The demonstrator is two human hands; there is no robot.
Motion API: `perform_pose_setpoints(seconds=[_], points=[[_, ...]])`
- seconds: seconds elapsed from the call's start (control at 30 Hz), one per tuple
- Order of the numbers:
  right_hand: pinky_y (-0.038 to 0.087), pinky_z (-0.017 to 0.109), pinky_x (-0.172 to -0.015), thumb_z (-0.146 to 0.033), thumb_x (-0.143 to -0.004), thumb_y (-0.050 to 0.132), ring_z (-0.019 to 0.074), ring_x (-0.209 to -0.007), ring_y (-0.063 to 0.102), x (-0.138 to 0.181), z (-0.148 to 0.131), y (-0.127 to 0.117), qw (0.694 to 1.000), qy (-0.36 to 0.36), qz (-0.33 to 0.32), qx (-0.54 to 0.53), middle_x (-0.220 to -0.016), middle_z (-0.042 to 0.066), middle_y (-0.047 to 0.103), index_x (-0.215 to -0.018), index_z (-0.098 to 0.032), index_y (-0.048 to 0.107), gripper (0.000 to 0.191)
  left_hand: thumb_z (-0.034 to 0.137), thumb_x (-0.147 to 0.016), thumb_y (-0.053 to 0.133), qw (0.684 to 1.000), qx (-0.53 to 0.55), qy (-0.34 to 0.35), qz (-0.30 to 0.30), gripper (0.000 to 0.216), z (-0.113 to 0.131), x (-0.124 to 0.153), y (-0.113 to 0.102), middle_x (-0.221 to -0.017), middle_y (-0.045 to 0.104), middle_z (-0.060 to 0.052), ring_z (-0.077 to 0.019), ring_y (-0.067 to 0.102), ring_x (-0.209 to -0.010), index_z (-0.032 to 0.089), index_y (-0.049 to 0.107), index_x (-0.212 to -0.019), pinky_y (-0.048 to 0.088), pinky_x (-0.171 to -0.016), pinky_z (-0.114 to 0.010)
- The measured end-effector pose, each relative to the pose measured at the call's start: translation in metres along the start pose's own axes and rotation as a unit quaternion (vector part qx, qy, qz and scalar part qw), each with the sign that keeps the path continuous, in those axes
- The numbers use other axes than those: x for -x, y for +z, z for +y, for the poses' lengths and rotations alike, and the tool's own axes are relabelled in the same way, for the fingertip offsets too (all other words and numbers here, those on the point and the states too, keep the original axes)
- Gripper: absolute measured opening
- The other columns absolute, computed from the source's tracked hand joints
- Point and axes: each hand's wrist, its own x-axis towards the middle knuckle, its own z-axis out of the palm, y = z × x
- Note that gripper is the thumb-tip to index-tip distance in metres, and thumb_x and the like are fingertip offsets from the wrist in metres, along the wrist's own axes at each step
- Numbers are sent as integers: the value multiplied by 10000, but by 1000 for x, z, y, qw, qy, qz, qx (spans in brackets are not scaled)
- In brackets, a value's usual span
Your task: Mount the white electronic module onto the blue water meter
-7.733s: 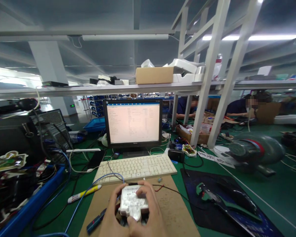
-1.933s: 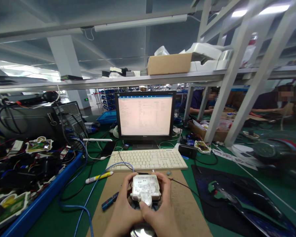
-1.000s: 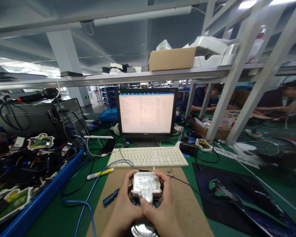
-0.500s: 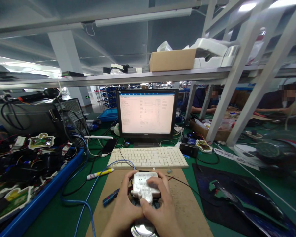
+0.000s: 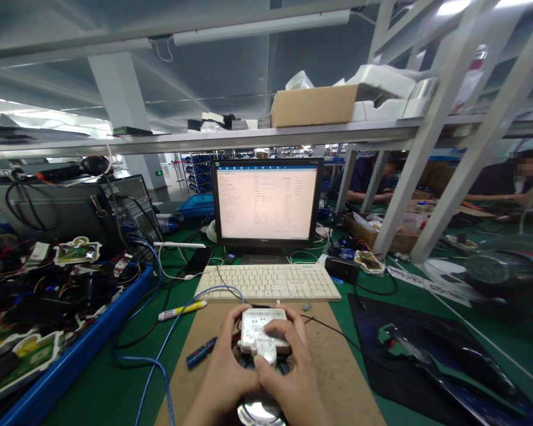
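Between my two hands is a white plastic module [image 5: 261,334] with small printed text on its face, held above a brown board [image 5: 337,361]. My left hand [image 5: 231,364] is curled round its left side. My right hand [image 5: 288,361] grips the right side, with a finger lying across the face and the thumb near the lower tab. Beneath the hands sits a shiny round metal part [image 5: 261,409], mostly hidden; whether it joins the module I cannot tell. A dark blue cylindrical connector [image 5: 201,353] lies left of my left hand.
A white keyboard [image 5: 269,283] and a lit monitor [image 5: 266,204] stand beyond the board. On the left are a blue cable [image 5: 156,355], a yellow marker [image 5: 183,310] and a blue bin [image 5: 84,349] of electronic parts. At right, a glossy dark part [image 5: 453,367] rests on a black mat [image 5: 368,331]. Two people sit farther right.
The view has shifted very slightly. Both hands keep the same grip on the white module, with no other visible change.
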Motion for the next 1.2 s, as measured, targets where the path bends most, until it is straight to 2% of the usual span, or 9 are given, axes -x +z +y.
perform_pose_setpoints(seconds=[0.2, 0.3, 0.4, 0.73, 0.87, 1.2], points=[[464, 302, -877, -168, -617, 554, 212, -1071, 511, 0, 1, -1, 1000, 8, -3, 8, -1235, 38, 377, -861, -233, 586, 255, 110, -446, 655, 1000, -6, 15, 2, 743, -2, 0, 0, -1021, 625, -46, -212, 616, -881, 209, 374, -1126, 490, -800, -304], [478, 278, -835, -178, -627, 556, 208, -1059, 519, 0, 1, -1, 1000, 5, -12, 4, -1237, 44, 377, -871, -226, 581, 250, 111, -443, 659, 1000, -18, 20, 16, 741, -5, -1, 0, -1036, 612, -47, -214, 604, -896, 208, 385, -1125, 479, -814, -306], [486, 264, -807, -176, -617, 561, 210, -1056, 520, -1, 0, -1, 1000, 3, -7, 3, -1235, 58, 381, -866, -212, 576, 252, 107, -430, 664, 1000, 0, 9, 3, 764, -6, -1, 0, -1021, 617, -45, -212, 607, -874, 211, 374, -1129, 483, -801, -309], [463, 268, -849, -168, -611, 556, 203, -1048, 519, -1, -6, -2, 1000, -1, 0, 15, -1200, 51, 412, -845, -216, 585, 241, 122, -447, 655, 1000, 3, 13, 10, 733, -4, 0, 1, -1030, 617, -55, -221, 607, -895, 206, 389, -1125, 490, -812, -318], [468, 275, -842, -147, -592, 570, 208, -1041, 524, 0, -2, -1, 1000, -6, 7, 18, -1214, 59, 414, -859, -214, 588, 276, 119, -449, 641, 999, -24, 20, 22, 733, -6, -1, -1, -1047, 605, -54, -224, 599, -910, 209, 392, -1133, 479, -819, -321], [448, 311, -884, -172, -595, 553, 226, -1098, 488, 1, 1, -1, 999, 9, 3, 33, -1250, 64, 393, -952, -225, 546, 361, 106, -450, 652, 1000, -15, 16, 11, 745, -6, -1, -1, -1064, 605, -44, -208, 597, -929, 213, 385, -1137, 477, -827, -293]])
